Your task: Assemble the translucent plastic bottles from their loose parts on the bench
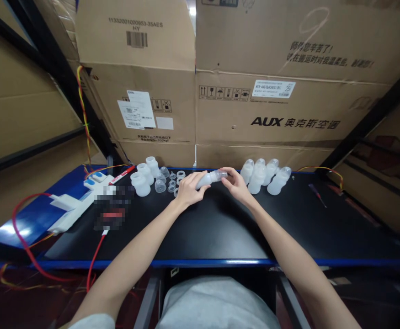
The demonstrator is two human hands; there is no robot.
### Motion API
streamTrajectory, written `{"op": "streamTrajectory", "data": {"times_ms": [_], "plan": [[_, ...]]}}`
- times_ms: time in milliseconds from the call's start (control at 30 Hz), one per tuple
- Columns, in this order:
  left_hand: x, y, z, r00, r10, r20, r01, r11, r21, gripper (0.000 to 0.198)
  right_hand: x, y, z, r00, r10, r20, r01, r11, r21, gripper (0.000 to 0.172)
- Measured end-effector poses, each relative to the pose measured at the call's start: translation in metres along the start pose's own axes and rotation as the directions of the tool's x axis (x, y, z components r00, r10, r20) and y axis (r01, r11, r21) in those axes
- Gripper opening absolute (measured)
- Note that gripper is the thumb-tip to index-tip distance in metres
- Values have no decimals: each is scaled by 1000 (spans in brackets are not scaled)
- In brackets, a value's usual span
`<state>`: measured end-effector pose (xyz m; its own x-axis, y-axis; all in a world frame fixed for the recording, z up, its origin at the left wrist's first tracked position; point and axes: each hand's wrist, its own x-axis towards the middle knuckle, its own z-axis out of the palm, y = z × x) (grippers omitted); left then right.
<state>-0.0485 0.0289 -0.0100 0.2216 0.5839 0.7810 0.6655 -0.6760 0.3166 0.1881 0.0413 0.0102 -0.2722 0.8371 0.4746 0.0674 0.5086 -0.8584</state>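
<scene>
A frosted white baby bottle (205,180) lies tilted on its side between my hands, above the black table. My left hand (189,189) is wrapped round its body. The fingers of my right hand (237,183) close on the clear cap (219,174) at the bottle's other end. Left of my left hand stand several bottle bodies (141,183) without caps. Between them and that hand are clear caps (160,185), small clear nipples (172,183) and white rings (181,174), partly hidden by the hand. To the right of my right hand stand several capped bottles (257,177).
A white power strip (83,201) with cables lies at the left, beside a blurred dark object (114,208) and a red marker (122,174). A screwdriver (318,195) lies at the right. Cardboard boxes (227,132) wall the table's back; dark metal posts (364,109) frame the sides.
</scene>
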Motion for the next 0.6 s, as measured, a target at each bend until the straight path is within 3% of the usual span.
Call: {"op": "streamTrajectory", "data": {"times_ms": [133,233,300,367,433,467,533,600], "plan": [[-2,2,-2,997,-36,67,43,992,-120,50,-2,-11,-4,996,-33,78,36,998,-44,40],[-2,1,-2,977,-146,156,189,930,-314,51,-4,-21,-7,990,-19,140,27,998,-58,38],[0,0,-1,925,-233,301,362,782,-507,53,-5,-28,-6,985,-22,172,31,998,-50,37],[2,-1,0,834,-264,485,544,544,-639,58,-7,-34,-4,980,-32,199,39,999,-27,37],[4,0,0,747,-244,619,662,354,-660,62,-8,-36,-2,980,-29,197,32,999,-11,37],[5,2,0,724,-241,646,688,314,-654,64,-7,-36,-2,984,-18,177,21,1000,-17,37],[4,7,0,748,-263,609,661,366,-655,64,-6,-32,-3,994,25,105,-20,999,-45,38],[2,12,1,832,-292,472,549,556,-624,61,-4,-24,-5,996,85,41,-83,995,-50,43]]}}
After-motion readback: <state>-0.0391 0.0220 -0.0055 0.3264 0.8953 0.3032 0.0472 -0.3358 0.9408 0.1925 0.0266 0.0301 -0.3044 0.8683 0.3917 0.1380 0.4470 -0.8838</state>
